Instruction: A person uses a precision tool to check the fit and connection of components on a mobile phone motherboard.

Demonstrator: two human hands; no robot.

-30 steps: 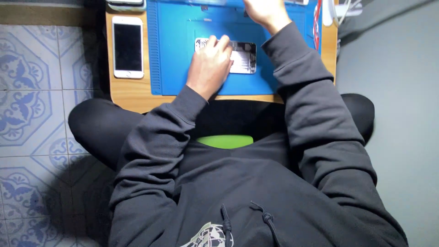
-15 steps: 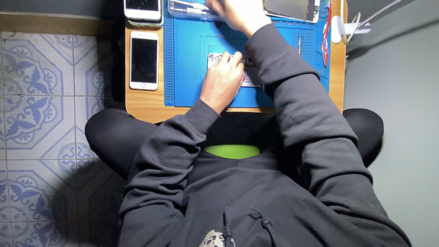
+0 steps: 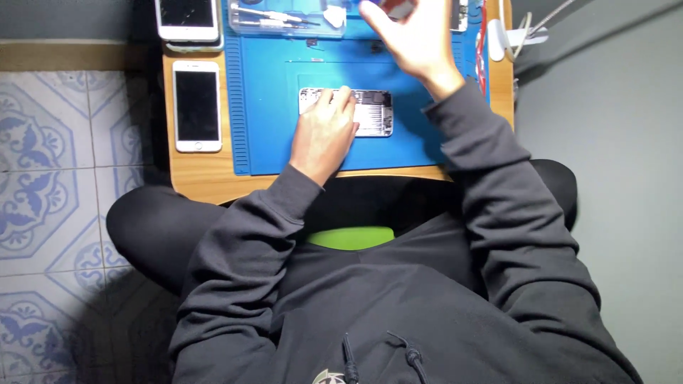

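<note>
A person in a dark hooded sweatshirt (image 3: 398,313) sits at a small wooden table (image 3: 206,181) over a floor of pale tiles with blue patterns (image 3: 50,163), a plain grey surface to the right. Most of the tabletop is covered by a blue work mat (image 3: 270,107). On the mat's middle lies an opened phone body (image 3: 370,112), silvery, its inner parts facing up. The left hand (image 3: 324,131) rests flat on the left part of that phone body, fingers laid together on it, pressing rather than clasping. The right hand (image 3: 413,35) is raised at the far edge of the mat, fingers curled about a small grey object (image 3: 400,8) whose kind cannot be told. Left of the mat lies a white phone (image 3: 197,105), screen dark; another white phone (image 3: 186,18) lies beyond it. A clear tray with tools (image 3: 284,18) sits at the far edge.
</note>
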